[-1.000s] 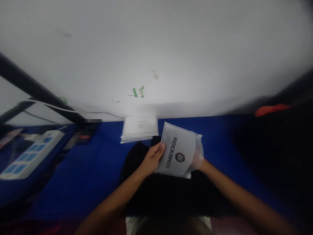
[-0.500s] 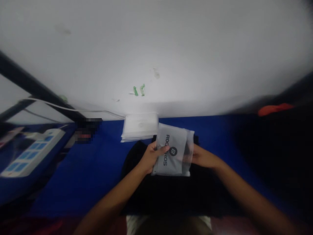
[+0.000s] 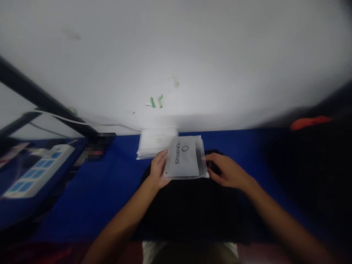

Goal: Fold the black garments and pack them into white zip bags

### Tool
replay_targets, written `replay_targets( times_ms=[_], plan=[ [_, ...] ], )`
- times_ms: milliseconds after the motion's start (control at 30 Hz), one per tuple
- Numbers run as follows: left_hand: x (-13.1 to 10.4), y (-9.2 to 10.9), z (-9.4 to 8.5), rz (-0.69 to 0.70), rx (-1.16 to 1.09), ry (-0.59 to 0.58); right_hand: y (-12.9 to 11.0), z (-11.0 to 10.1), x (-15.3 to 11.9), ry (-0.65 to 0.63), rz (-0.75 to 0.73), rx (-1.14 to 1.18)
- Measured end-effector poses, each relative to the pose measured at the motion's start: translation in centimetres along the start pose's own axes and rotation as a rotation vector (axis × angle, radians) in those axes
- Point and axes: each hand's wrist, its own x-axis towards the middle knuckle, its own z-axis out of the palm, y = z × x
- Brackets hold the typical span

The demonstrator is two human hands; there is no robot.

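A frosted plastic zip bag (image 3: 185, 157) with dark lettering and a round logo is held up over a black item (image 3: 192, 209), whose kind I cannot make out. My left hand (image 3: 158, 169) grips the bag at its left edge, with the thumb side hidden. At the bag's clear right edge is my right hand (image 3: 224, 169), fingers and thumb curved and apart; whether the fingertips touch the plastic is unclear. Behind the bag, a stack of similar flat white bags (image 3: 154, 141) lies against the wall, partly covered by the held one.
A blue surface (image 3: 96, 198) spreads under everything, up to a white wall (image 3: 220, 73). To the left lies a power strip (image 3: 38, 172) with blue sockets, and a white cable (image 3: 110, 124) runs along the wall. An orange item (image 3: 310, 123) is at the right, on something dark.
The bag has moved up and left and tilted flatter, now overlapping the stack. My left thumb has left its front face, and my right hand has come out from behind its clear edge.
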Motion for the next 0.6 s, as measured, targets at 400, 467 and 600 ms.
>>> replay_targets(
  times_ms=[400, 467, 600],
  plan=[
    [-0.9, -1.2, 1.9, -0.05, 0.013, -0.384, 0.3, 2.3, 0.0, 0.117, -0.233, -0.211],
    [-1.1, -1.9, 2.0, -0.101, 0.199, -0.355, 0.2, 2.6, 0.1, 0.068, -0.246, -0.184],
    [-1.4, -2.7, 2.3, -0.172, 0.411, -0.267, -0.3, 3.1, 0.4, -0.002, -0.243, -0.14]
  ],
)
